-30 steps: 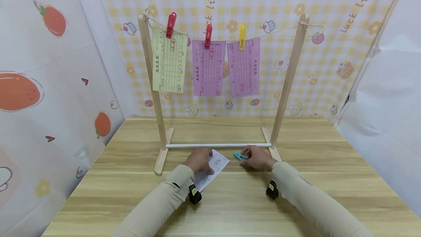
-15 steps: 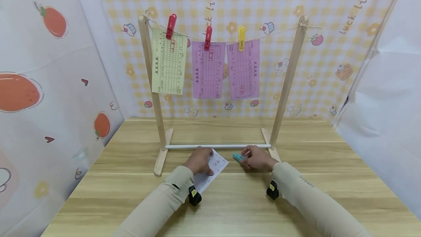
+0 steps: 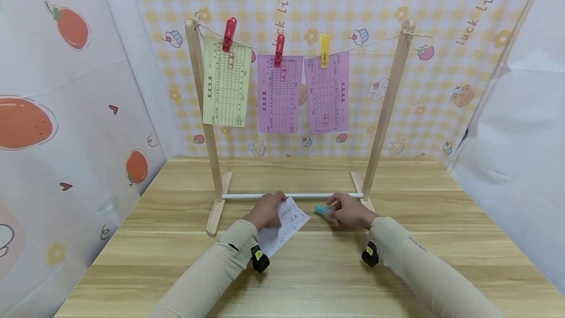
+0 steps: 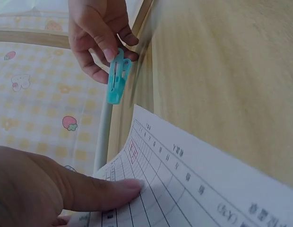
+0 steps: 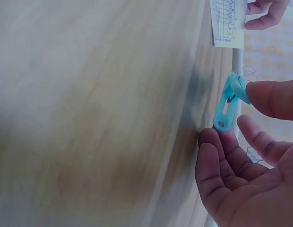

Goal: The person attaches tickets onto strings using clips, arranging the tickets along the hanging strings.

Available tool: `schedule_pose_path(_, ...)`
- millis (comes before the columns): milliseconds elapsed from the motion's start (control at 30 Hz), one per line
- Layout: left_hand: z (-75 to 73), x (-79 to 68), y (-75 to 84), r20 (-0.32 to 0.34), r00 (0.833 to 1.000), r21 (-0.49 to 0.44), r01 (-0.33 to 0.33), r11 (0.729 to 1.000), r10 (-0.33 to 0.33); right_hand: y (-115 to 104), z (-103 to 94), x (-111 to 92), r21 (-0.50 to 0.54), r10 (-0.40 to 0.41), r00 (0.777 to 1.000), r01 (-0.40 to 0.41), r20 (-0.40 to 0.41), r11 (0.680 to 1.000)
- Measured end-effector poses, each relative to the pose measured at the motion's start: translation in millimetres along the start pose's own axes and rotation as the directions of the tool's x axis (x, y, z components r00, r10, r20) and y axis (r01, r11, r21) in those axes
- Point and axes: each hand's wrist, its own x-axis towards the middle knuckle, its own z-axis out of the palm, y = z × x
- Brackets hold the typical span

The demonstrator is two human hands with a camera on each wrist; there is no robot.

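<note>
My left hand [image 3: 267, 211] grips a white printed form [image 3: 288, 222] near its edge, in front of the rack's white bar. In the left wrist view the thumb presses flat over the printed grid, and the fingers behind the sheet are mostly hidden. To the right, my right hand [image 3: 349, 210] pinches a teal clothespin [image 5: 228, 106] between thumb and fingers. The clothespin points left toward the form, with a small gap between them. Both hands are low over the wooden table [image 3: 309, 278].
A wooden rack with a left post [image 3: 209, 151] and right post [image 3: 388, 107] carries a string. From it hang a yellow form [image 3: 226, 85] and two purple forms [image 3: 279, 97], held by two red clothespins [image 3: 279, 50] and a yellow one [image 3: 324, 52]. A white bar [image 3: 304, 195] joins the posts below.
The white form has risen slightly and its far corner now bends up, with my left hand gripping it. My right hand has shifted a little right with the teal clothespin.
</note>
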Motion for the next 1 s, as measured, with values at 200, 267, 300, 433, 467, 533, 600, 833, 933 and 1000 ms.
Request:
schedule_pose_path(200,-2.8,0.4,0.8,-0.013,0.999,-0.050,-0.031,0.998,0.031,1,-2.9,0,-0.045,-0.013,1.000,0.012,-0.012,0.999)
schedule_pose_path(267,-4.3,0.9,1.1,-0.026,0.998,-0.034,-0.060,0.998,0.059,0,-3.5,0,-0.051,-0.016,1.000,0.015,-0.012,0.999)
schedule_pose_path(300,-5.3,1.2,1.3,-0.035,0.997,-0.022,-0.071,0.997,0.070,0,-3.7,0,-0.049,-0.016,1.000,0.016,-0.012,0.999)
schedule_pose_path(433,-10.8,1.3,4.9,-0.067,0.994,-0.005,-0.086,0.996,0.085,-1,-4.7,-1,-0.047,-0.023,1.000,0.022,-0.005,0.999)
schedule_pose_path(467,-12.4,1.2,6.0,-0.075,0.993,-0.011,-0.088,0.996,0.087,-2,-5.0,-1,-0.045,-0.025,1.000,0.025,-0.001,0.999)
schedule_pose_path(533,-14.7,1.0,7.6,-0.091,0.991,-0.029,-0.101,0.994,0.098,-2,-5.8,-1,-0.041,-0.035,0.999,0.036,0.010,0.999)
schedule_pose_path(600,-17.8,1.5,9.8,-0.106,0.988,-0.036,-0.119,0.992,0.114,-2,-7.2,-2,-0.035,-0.045,0.999,0.045,0.013,0.998)
schedule_pose_path(833,-24.1,3.5,16.5,-0.130,0.981,-0.028,-0.149,0.988,0.144,-3,-9.6,-5,-0.042,-0.093,0.994,0.096,0.053,0.995)
schedule_pose_path(933,-25.9,5.1,19.8,-0.137,0.980,-0.043,-0.153,0.987,0.146,-4,-9.8,-6,-0.052,-0.099,0.993,0.102,0.056,0.993)
schedule_pose_path(1000,-27.2,6.4,22.3,-0.138,0.979,-0.047,-0.156,0.987,0.149,-6,-10.6,-7,-0.055,-0.095,0.994,0.098,0.061,0.994)
